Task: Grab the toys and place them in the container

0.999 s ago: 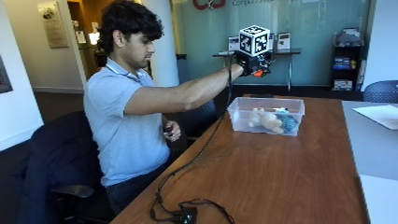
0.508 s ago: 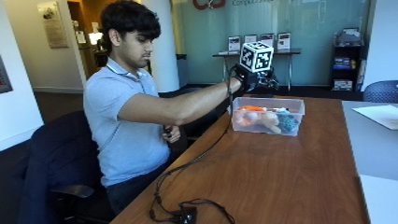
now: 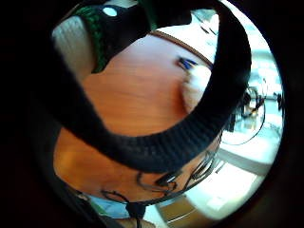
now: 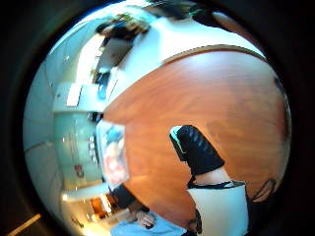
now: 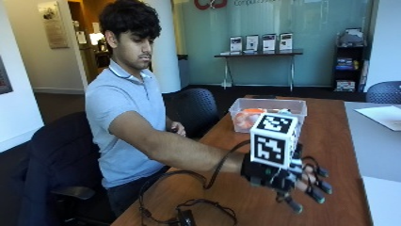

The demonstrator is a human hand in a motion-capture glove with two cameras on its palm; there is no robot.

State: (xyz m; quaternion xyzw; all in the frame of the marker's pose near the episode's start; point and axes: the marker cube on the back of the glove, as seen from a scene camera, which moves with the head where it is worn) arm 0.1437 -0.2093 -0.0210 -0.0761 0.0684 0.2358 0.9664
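- Since half a second ago your gloved right hand [image 5: 285, 176] has left the spot over the container [image 5: 268, 113] and come back along the table toward the near end, well away from the container now.
- Your container is a clear, straight-walled plastic box, rectangular, standing on the far part of the wooden table [image 5: 251, 207]; the thumb-side palm view shows it [image 4: 112, 153] from above, open-topped.
- Inside the container lie the toys [image 5: 249, 117]: soft, rounded shapes, orange and pale ones visible through the wall, with a blue one [image 4: 114, 133] showing in the thumb-side view.
- Your right hand hovers over the table on the near side of the container, fingers [image 5: 313, 188] spread and extended, holding nothing; the glove is black knit with green-tipped fingertips.
- The table is smooth reddish-brown wood, long and rectangular.
- A black cable [image 5: 188, 207] loops in loose curls on the table's near end, well apart from the container, close to your seat.
- A white sheet of paper [image 5: 382, 115] lies flat on the grey table beside, off to the side of the container.
- Your bare left hand [image 5: 177, 128] rests low at the table's edge, between your body and the container.
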